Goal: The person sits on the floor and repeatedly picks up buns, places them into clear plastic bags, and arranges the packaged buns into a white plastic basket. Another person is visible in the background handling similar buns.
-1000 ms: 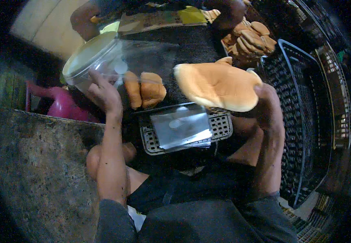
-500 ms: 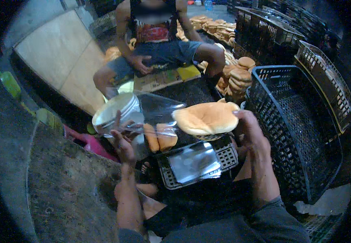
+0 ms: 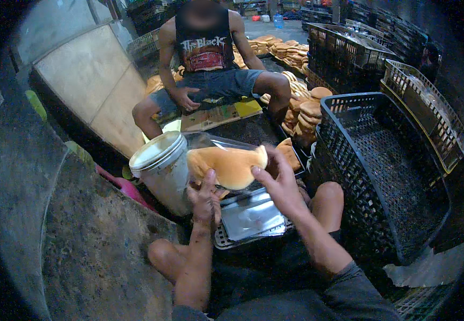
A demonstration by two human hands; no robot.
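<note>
Item: round bun (image 3: 226, 166), held between two hands inside a clear plastic bag (image 3: 218, 143).

Left hand (image 3: 205, 199) grips the bun's lower left edge; right hand (image 3: 278, 179) closes on its right edge, fingers over the top. Bun sits above a small tray (image 3: 250, 219), just beside a white bucket (image 3: 162, 171); black crate (image 3: 382, 171) to the right.

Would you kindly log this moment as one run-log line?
left hand: holds clear bag | right hand: holds bun at bag mouth | beside: white bucket, black crate
</note>
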